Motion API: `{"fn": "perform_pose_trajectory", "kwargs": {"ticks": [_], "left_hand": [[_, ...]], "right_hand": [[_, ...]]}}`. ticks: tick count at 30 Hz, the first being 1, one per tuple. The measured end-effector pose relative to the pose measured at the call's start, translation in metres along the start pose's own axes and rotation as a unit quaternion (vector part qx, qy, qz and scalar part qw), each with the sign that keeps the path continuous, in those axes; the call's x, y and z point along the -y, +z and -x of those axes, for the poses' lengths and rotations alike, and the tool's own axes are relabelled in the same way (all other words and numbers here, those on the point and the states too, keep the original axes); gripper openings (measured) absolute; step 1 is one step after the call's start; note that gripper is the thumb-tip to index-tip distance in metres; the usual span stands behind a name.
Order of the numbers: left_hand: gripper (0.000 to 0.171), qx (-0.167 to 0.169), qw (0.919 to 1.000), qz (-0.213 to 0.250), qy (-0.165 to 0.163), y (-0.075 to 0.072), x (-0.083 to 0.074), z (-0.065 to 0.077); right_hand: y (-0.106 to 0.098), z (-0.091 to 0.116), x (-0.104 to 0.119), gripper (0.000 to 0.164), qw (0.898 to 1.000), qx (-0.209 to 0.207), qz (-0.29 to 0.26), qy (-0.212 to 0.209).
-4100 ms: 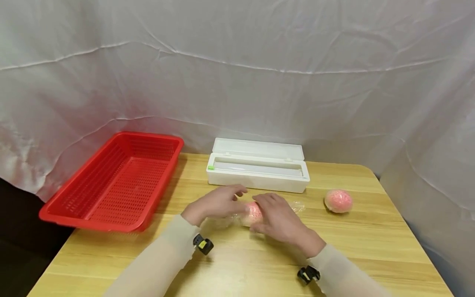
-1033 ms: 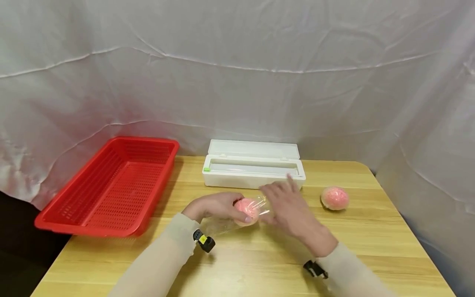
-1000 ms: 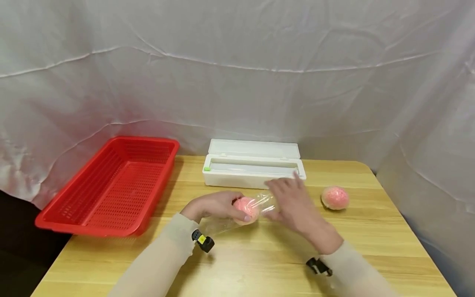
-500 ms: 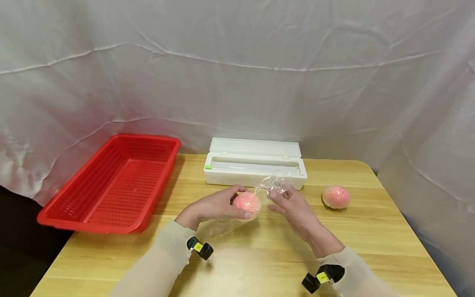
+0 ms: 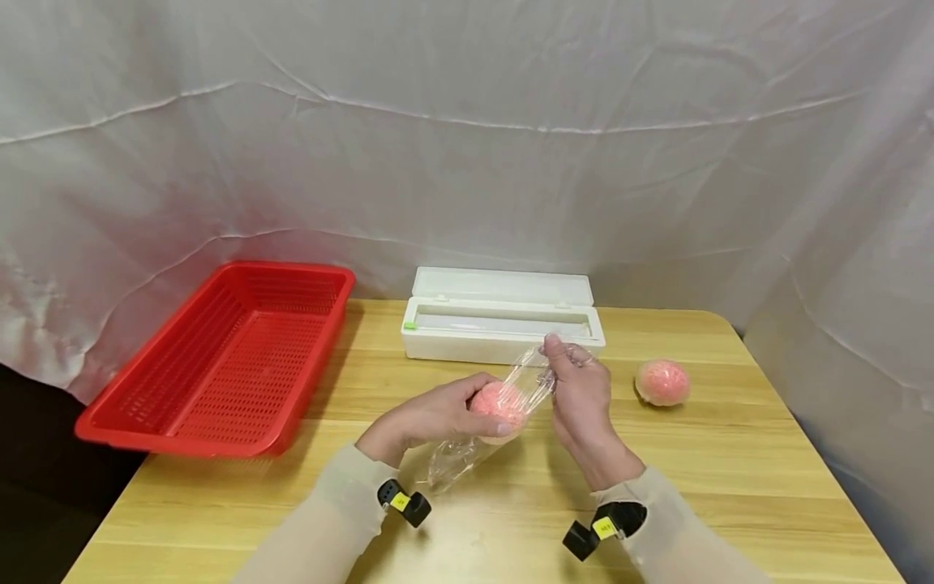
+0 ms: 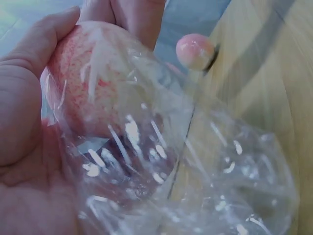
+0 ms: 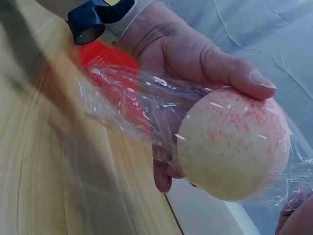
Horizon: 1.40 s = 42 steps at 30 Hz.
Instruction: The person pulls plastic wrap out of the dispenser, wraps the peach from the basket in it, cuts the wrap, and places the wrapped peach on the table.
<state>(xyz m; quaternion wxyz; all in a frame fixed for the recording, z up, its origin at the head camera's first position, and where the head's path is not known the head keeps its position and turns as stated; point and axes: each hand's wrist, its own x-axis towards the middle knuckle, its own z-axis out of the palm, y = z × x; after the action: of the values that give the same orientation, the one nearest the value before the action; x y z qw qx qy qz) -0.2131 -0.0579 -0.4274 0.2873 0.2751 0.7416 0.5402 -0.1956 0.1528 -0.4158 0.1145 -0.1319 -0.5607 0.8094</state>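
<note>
My left hand (image 5: 430,418) grips a round pink-and-cream peach (image 5: 499,410), its thumb along the near side and fingers behind. Clear cling film (image 7: 146,93) goes round the peach and sticks out at both ends. At the upper right my right hand (image 5: 584,397) pinches one bunched end, thumb up, and the film is drawn tight between it and the peach. The other end (image 5: 452,464) hangs loose below the left hand; in the left wrist view this loose film (image 6: 234,181) fills the foreground. A second, shiny peach (image 5: 662,383) lies on the table to the right.
Behind the hands is a white cling film box (image 5: 467,349), lid raised, with a green slider (image 5: 410,326) at its left end. A red perforated basket (image 5: 284,434) stands at the left of the wooden table (image 5: 730,487). Grey cloth (image 5: 467,162) hangs behind.
The right hand, over the peach at first, has moved right and up, turned thumb-up, and gathered the film's end into a pinch. The left hand has taken hold of the peach.
</note>
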Motion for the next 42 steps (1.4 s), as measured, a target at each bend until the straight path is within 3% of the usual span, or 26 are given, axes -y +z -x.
{"fn": "perform_pose_trajectory", "kwargs": {"ticks": [5,11,15,20,23,28,33,37,42], "left_hand": [[0.058,-0.022,0.9998,-0.003,-0.001,0.002,-0.001,0.0],[0.059,-0.044,0.999,-0.005,0.004,0.003,-0.001,-0.001],[0.057,-0.037,0.999,-0.024,0.007,0.007,-0.002,-0.001],[0.06,-0.033,0.9978,-0.056,0.017,0.01,-0.003,0.002],[0.068,-0.038,0.9961,-0.071,0.036,0.011,-0.004,0.004],[0.083,-0.047,0.9923,-0.094,0.067,0.012,-0.007,0.008],[0.096,-0.057,0.9891,-0.116,0.07,0.014,-0.009,0.011],[0.092,-0.054,0.9887,-0.119,0.074,0.014,-0.009,0.013],[0.085,-0.035,0.99,-0.109,0.082,0.014,-0.009,0.015]], "right_hand": [[-0.002,0.005,-0.002,0.03,0.999,0.045,0.0,0.013],[0.002,0.017,-0.011,0.032,0.988,0.112,0.1,0.044],[0.006,0.019,-0.014,0.03,0.983,0.1,0.142,0.053],[0.005,0.016,-0.012,0.026,0.987,0.047,0.145,0.051],[0.003,0.016,-0.011,0.026,0.987,0.044,0.147,0.044],[0.002,0.018,-0.012,0.027,0.986,0.066,0.15,0.018],[-0.001,0.019,-0.012,0.027,0.981,0.105,0.163,-0.011],[-0.006,0.018,-0.013,0.021,0.972,0.133,0.191,-0.023],[-0.011,0.018,-0.013,0.026,0.964,0.153,0.216,-0.027]]}}
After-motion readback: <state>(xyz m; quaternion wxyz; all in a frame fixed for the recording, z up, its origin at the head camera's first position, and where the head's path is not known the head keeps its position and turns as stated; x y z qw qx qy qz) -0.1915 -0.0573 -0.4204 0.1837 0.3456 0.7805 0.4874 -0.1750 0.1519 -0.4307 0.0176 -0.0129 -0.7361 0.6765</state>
